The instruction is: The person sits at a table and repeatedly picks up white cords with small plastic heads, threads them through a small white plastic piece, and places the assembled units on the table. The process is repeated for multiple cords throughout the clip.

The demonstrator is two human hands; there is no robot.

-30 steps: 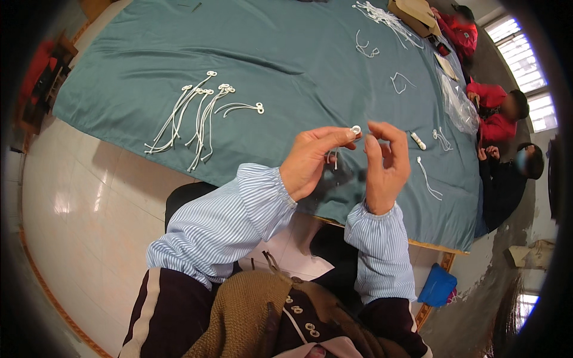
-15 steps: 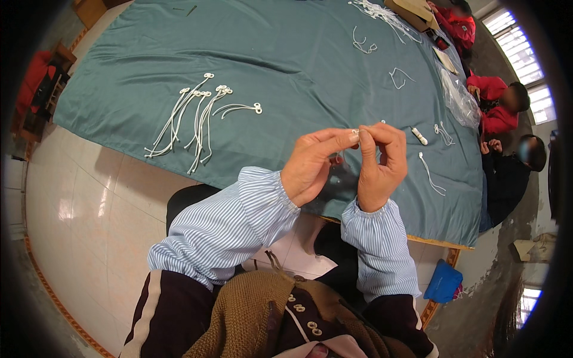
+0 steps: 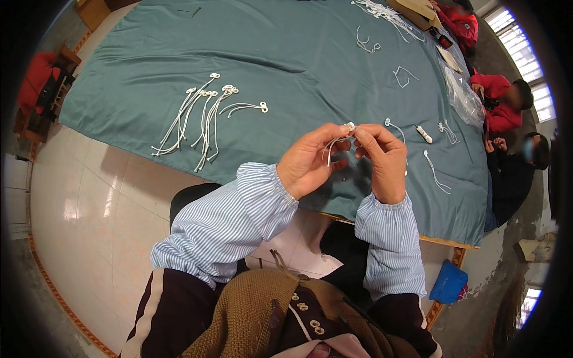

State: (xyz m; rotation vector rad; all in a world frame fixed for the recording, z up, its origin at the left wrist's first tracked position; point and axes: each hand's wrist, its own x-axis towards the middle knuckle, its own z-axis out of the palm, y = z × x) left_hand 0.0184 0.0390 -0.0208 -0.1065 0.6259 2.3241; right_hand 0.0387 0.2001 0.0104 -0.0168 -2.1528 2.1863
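Note:
A small white knotted cord (image 3: pixel 351 126) is pinched between the thumb and finger of my left hand (image 3: pixel 304 160), above the table's near edge. Its loose tails hang down beside the left palm. My right hand (image 3: pixel 387 160) is closed at the knot's right side, thumb and forefinger pressed together on it; the exact grip is too small to make out. To the left, several finished-looking knotted cords (image 3: pixel 206 128) lie in a bunch, with another knotted cord (image 3: pixel 264 107) beside them. Just beyond my right hand lies one more white cord (image 3: pixel 389 122), partly hidden by that hand.
The green cloth-covered table (image 3: pixel 286 42) carries a small wound cord bundle (image 3: pixel 424 135), loose cords (image 3: pixel 406 76) and a white cord pile (image 3: pixel 385 15) near a cardboard box (image 3: pixel 415 13). Clear plastic bags (image 3: pixel 462 98) lie by people seated along the right side. A blue bag (image 3: pixel 449 281) is low at right.
My right hand has shifted slightly right and turned, its fingers curling more. The knot and its hanging tails now show at my left fingertips. The view has moved a little.

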